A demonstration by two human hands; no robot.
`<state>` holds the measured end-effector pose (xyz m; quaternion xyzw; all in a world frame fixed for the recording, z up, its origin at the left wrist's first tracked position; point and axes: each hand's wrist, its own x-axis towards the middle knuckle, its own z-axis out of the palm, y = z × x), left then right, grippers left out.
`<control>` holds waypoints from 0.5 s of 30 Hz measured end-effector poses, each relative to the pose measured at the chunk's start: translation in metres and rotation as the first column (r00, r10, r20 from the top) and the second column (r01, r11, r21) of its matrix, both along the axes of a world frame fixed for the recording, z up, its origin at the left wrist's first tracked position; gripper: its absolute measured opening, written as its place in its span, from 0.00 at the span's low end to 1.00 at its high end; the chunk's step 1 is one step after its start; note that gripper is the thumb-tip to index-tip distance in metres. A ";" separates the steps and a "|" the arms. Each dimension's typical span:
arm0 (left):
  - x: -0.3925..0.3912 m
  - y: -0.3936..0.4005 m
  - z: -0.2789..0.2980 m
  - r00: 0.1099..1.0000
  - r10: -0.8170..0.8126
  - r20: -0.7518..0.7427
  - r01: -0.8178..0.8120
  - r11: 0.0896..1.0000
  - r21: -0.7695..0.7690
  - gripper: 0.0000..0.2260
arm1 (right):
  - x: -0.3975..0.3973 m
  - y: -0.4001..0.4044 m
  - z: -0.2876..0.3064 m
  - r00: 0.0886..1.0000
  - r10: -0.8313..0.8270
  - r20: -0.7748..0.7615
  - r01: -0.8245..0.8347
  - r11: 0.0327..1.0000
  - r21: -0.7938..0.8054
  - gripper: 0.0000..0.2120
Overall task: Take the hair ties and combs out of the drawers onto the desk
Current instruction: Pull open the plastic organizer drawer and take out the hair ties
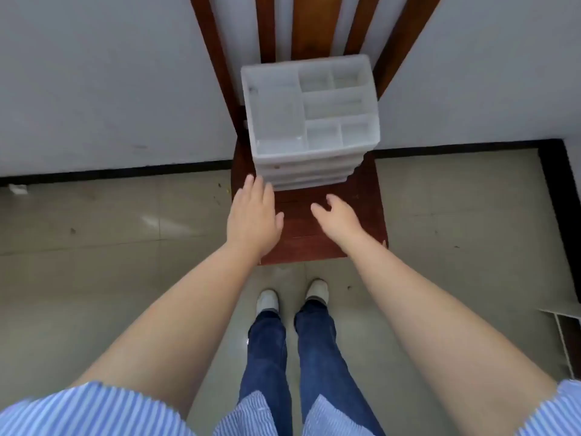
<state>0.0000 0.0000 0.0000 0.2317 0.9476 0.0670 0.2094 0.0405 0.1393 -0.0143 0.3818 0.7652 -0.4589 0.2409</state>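
A white translucent drawer unit [309,121] stands on the seat of a dark red wooden chair [355,215]. Its top is an open tray split into several empty compartments. Below it the stacked drawers [301,176] look shut; their contents do not show. No hair ties or combs are visible. My left hand [253,220] hovers over the seat's left front, fingers apart, fingertips close to the lowest drawers. My right hand [338,217] is over the seat in front of the unit, fingers loosely spread and holding nothing.
The chair back [314,26] rises against a white wall [94,73] with a black skirting strip. Beige floor tiles [110,247] surround the chair. My legs and white shoes [267,302] stand just before the seat. A white frame edge [562,341] lies at far right.
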 end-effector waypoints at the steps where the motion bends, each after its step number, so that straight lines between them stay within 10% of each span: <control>1: -0.010 0.004 -0.008 0.999 0.025 -0.025 -0.024 1.000 0.009 0.27 | -0.014 0.005 -0.012 0.993 -0.109 -0.046 0.105 0.992 -0.068 0.25; 4: -0.039 0.012 -0.024 0.995 0.052 -0.086 -0.049 0.998 0.038 0.27 | -0.052 0.016 -0.027 0.886 -0.463 -0.014 0.418 0.814 -0.404 0.26; 9: -0.054 0.012 -0.035 0.995 0.016 -0.096 -0.012 0.999 0.035 0.24 | -0.082 0.023 -0.040 0.463 -0.844 0.269 0.642 0.110 -0.759 0.10; 15: -0.058 0.016 -0.029 0.999 0.022 -0.033 -0.021 1.000 0.014 0.24 | -0.042 0.021 -0.043 0.439 -0.839 0.320 0.638 0.040 -0.769 0.12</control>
